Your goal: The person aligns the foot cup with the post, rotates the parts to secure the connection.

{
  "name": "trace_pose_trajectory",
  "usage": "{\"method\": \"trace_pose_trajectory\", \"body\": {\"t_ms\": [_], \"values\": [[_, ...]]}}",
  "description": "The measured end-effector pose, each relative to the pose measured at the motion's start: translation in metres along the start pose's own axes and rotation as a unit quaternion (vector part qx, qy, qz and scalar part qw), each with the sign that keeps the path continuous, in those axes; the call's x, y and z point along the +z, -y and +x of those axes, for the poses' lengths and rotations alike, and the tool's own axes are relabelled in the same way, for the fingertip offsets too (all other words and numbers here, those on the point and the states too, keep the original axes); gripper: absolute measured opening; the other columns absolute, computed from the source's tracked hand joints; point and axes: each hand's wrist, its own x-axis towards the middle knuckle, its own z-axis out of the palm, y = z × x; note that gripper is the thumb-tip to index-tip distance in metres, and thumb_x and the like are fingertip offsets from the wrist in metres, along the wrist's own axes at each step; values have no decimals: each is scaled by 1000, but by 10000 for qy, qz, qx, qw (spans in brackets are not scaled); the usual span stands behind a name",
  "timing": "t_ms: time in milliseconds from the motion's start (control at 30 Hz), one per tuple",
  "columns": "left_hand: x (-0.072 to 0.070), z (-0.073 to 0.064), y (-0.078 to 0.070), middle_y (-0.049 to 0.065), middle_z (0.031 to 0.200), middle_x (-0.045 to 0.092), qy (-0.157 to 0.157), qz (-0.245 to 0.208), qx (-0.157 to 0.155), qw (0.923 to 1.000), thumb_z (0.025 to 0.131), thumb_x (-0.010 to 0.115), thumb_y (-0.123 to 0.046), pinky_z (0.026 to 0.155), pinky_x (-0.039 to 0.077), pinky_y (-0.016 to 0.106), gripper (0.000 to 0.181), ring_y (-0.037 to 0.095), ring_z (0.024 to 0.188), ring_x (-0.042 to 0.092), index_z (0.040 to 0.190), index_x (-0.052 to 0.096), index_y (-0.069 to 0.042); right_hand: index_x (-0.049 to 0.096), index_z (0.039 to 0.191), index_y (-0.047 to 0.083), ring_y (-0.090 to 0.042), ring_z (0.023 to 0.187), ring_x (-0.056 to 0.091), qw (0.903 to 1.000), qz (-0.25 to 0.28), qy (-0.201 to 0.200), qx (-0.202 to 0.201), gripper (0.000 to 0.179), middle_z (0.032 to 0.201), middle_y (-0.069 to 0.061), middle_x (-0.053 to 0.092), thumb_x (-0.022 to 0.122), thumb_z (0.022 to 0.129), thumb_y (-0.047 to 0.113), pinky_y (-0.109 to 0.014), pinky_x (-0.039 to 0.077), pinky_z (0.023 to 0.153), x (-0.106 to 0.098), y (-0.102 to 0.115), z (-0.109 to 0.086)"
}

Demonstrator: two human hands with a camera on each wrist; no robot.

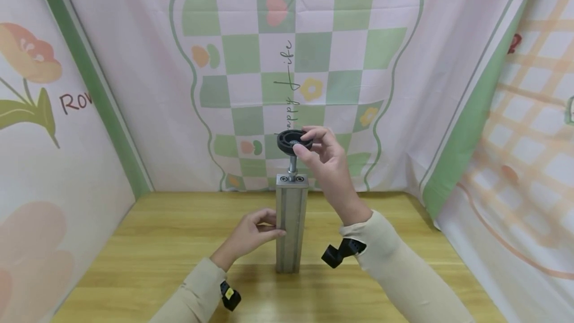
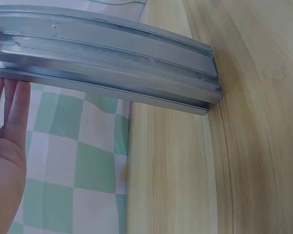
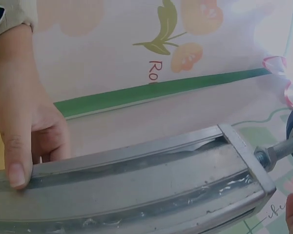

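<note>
Metal profile [image 1: 291, 228], silver-grey and grooved lengthwise, stands upright at lower centre of the head view, carrying a bolt [image 1: 293, 164] and black disc [image 1: 285, 147]. Left hand [image 1: 251, 231] grips the profile; right hand [image 1: 331, 164] pinches the disc.

L hand [image 3: 27, 109] grips mtl bar [image 3: 127, 187] | bolt [image 3: 286, 146] w/ nut [image 3: 264, 159] @ end

Printed curtains [image 1: 242, 51] enclosing a wood-grain tabletop [image 1: 175, 233] on three sides suggest a makeshift booth.

Wood-grain tabletop [image 1: 179, 228] — grooved metal column [image 1: 291, 223] upright on it.
</note>
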Motion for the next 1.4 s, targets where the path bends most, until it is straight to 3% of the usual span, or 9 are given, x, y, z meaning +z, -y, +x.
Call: {"method": "trace_pose_trajectory", "body": {"t_ms": [200, 300, 400, 533, 600, 733, 1033, 1400], "values": [[0, 0, 1, 10, 108, 65, -25, 21, 85, 10000, 89, 78, -12, 84, 60, 33, 29, 24, 100, 67, 115, 66, -5, 56, 101, -1, -24, 107, 49, 9984, -378, -208, -361, 25, 124, -9, 46, 74, 89, 10, -33, 45, 94, 5, 1, 1], [1, 0, 1, 11, 107, 65, -33, 17, 125, 9999, 90, 78, -11, 84, 60, 33, 28, 24, 100, 67, 114, 65, -4, 55, 107, -2, -23, 114, 46, 9977, -406, -225, -494, 29, 125, -10, 43, 74, 89, 11, -35, 43, 99, 6, 1, 0], [2, 0, 0, 11, 107, 65, -35, -18, 109, 9999, 90, 78, -11, 84, 60, 33, 28, 25, 99, 67, 114, 65, -4, 54, 124, 0, -20, 127, 44, 9987, -347, -58, -373, 34, 138, -6, 42, 61, 96, 19, -37, 40, 106, 5, 1, 0], [2, -1, 0, 10, 106, 65, -2, -47, 47, 10000, 89, 78, -12, 84, 60, 33, 29, 25, 98, 68, 114, 65, -4, 46, 143, 1, -18, 142, 33, 9989, 55, 422, -185, 48, 154, -2, 37, 34, 104, 26, -44, 24, 119, 2, 1, 3], [2, -1, -1, 10, 106, 65, 16, -39, 23, 10000, 90, 78, -13, 84, 60, 33, 29, 25, 98, 68, 114, 65, -5, 44, 145, -3, -17, 146, 26, 9973, 327, 627, -202, 52, 158, -6, 35, 25, 106, 24, -45, 15, 122, 1, 0, 7], [2, 0, -1, 10, 107, 65, 36, -12, -14, 10000, 90, 78, -14, 84, 60, 33, 31, 25, 99, 68, 115, 64, -5, 42, 145, -7, -18, 148, 23, 9937, 707, 853, -166, 53, 159, -13, 33, 19, 107, 22, -46, 9, 123, -2, -1, 11], [1, -1, -3, 10, 106, 65, -28, -12, 11, 10000, 89, 78, -13, 84, 60, 32, 31, 23, 98, 68, 115, 65, -4, 42, 146, -7, -23, 146, 30, 9882, 851, 1267, -148, 53, 157, -15, 37, 22, 105, 20, -47, 15, 121, -7, -7, 13], [1, 0, 1, 10, 105, 67, -37, 24, 213, 9998, 88, 79, -11, 84, 60, 33, 28, 22, 98, 68, 112, 66, -5, 53, 137, -4, -32, 138, 41, 9877, 1042, 1135, -246, 47, 147, -22, 47, 30, 103, 19, -45, 26, 118, -6, -9, 12]]}}
